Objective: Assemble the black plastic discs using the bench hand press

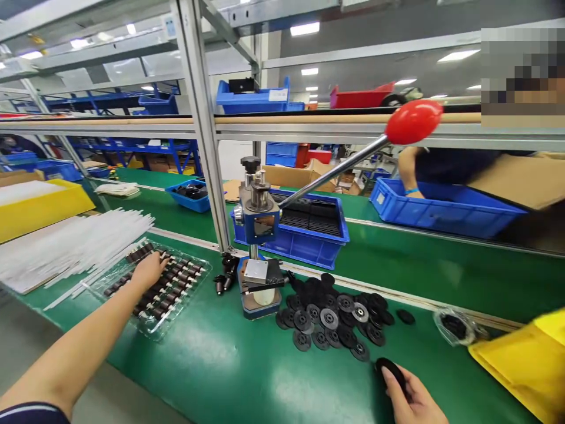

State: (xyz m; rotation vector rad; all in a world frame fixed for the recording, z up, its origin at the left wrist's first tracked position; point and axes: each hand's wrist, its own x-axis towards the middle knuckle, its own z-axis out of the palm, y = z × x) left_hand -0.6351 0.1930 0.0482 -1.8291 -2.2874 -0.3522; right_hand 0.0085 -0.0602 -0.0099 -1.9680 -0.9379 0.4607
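Note:
On the left, my left hand (149, 271) reaches over a clear plastic tray (200, 272) holding rows of dark brown cylindrical parts (180, 284) with white ends. Its fingers are bent together at one of these parts; the fingertips are partly hidden. Near the front right, my right hand (412, 394) pinches a black disc (392, 374) between thumb and fingers. A loose pile of black and grey discs (329, 318) lies just beyond it. Between the tray and the pile stands a blue hand press (260, 227), its red-knobbed lever (415, 122) raised to the right.
Several small dark parts (226, 274) lie left of the press. Behind it stands a blue bin (304, 250) of black pieces. White strips (101, 235) lie at left, a yellow bin (525, 359) and plastic bag (457, 327) at right. A co-worker's arm (410, 171) reaches into another blue bin (445, 212).

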